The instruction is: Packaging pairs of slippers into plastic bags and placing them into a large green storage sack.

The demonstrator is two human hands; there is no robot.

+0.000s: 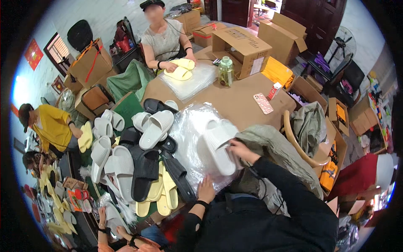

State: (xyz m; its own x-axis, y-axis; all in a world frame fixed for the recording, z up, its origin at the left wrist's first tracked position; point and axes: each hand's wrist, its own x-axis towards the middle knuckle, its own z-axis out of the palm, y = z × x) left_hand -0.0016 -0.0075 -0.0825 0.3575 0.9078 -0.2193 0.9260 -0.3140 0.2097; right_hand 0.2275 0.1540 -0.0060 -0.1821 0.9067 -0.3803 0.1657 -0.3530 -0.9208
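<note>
A pair of light grey slippers [220,143] lies on a stack of clear plastic bags [187,140] right in front of me. My right hand [244,151] grips the slippers at their right side, fingers curled against the upper. Whether some bag film is also between those fingers is hard to see. My left hand [206,190] rests with fingers stretched out on the near edge of the bags, below the slippers. Just left of the bags is a heap of loose slippers: a black slipper [145,172], a grey slipper [156,129] and a yellow slipper [169,189] among several others.
Across the table a person [166,42] handles yellow slippers [180,69] over more plastic bags. A green bottle [225,72], a phone [263,103] and an open carton [241,48] stand beyond. Grey-green sacking [268,145] and a curved chair rail [289,134] lie to my right.
</note>
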